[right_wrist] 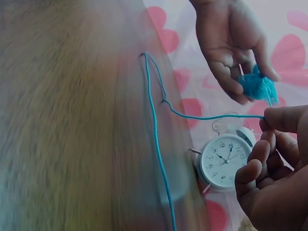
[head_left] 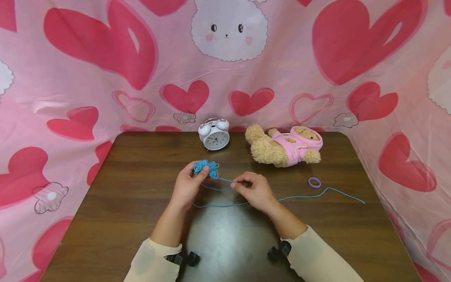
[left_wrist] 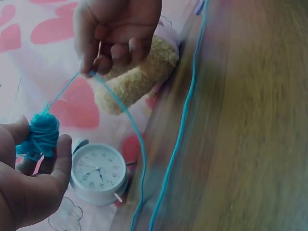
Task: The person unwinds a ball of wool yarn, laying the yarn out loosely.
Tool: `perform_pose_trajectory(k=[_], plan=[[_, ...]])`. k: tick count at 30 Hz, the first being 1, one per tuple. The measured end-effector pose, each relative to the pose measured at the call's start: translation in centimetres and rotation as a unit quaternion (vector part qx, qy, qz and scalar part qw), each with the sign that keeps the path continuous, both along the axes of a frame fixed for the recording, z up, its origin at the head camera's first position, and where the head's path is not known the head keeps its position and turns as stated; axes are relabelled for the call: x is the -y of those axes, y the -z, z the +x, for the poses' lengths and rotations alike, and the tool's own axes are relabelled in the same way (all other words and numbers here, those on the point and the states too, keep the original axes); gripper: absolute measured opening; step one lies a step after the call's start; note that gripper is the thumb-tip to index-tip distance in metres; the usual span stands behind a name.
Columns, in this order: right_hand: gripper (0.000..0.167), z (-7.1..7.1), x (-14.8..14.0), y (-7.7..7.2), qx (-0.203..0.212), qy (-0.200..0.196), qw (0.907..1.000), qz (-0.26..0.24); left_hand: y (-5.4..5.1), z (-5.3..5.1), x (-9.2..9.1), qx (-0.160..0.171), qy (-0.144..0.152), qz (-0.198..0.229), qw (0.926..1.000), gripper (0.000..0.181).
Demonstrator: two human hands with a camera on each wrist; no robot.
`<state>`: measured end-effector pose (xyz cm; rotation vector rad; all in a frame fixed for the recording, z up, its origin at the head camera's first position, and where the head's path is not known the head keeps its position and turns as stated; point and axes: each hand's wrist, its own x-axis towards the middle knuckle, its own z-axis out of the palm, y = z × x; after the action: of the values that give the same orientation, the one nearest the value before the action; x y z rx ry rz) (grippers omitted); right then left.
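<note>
A small bundle of blue yarn [head_left: 212, 166] is gripped between the thumb and fingers of my left hand [head_left: 188, 184], above the middle of the table. From it a short taut strand [head_left: 224, 179] runs to my right hand [head_left: 256, 190], which pinches the yarn between thumb and index finger. Past that pinch the yarn hangs down in a loop, and a long loose tail [head_left: 299, 196] lies across the table to the right. In the left wrist view the bundle [left_wrist: 41, 134] shows many wound turns; in the right wrist view the yarn [right_wrist: 216, 117] leaves my right fingertips.
A white twin-bell alarm clock [head_left: 215, 135] stands at the table's back edge. Right of it a teddy bear in a pink hoodie [head_left: 287, 148] lies on its back. A purple ring [head_left: 314, 182] sits near the yarn tail on the wooden table [head_left: 123, 219]. Behind hangs a pink heart-patterned cloth [head_left: 176, 70].
</note>
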<state>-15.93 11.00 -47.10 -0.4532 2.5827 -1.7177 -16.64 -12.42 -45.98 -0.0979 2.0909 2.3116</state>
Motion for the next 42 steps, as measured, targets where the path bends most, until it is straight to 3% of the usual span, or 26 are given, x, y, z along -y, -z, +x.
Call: perform_pose_trajectory(k=[4,10,27,37,42], plan=[[0.008,0.0,-0.8,-0.1,0.002,0.007,1.0,0.003,0.2,-0.1,0.8,0.003,-0.001,0.008,1.0,0.029],[0.005,0.0,-2.2,0.1,-0.001,0.017,0.9998,0.01,0.2,0.1,2.0,0.005,-0.013,-0.012,0.9998,0.031],[0.004,0.4,-6.4,-0.5,-0.001,0.054,0.9973,0.049,0.4,0.3,5.6,0.047,-0.034,-0.014,0.9982,0.042],[0.005,0.8,-8.9,-0.5,-0.009,0.08,0.9947,0.065,0.6,0.7,7.4,0.038,-0.043,-0.029,0.9979,0.043],[0.006,1.2,-10.0,-0.6,0.0,0.09,0.9935,0.069,0.7,0.8,8.1,0.024,-0.057,-0.013,0.998,0.04]])
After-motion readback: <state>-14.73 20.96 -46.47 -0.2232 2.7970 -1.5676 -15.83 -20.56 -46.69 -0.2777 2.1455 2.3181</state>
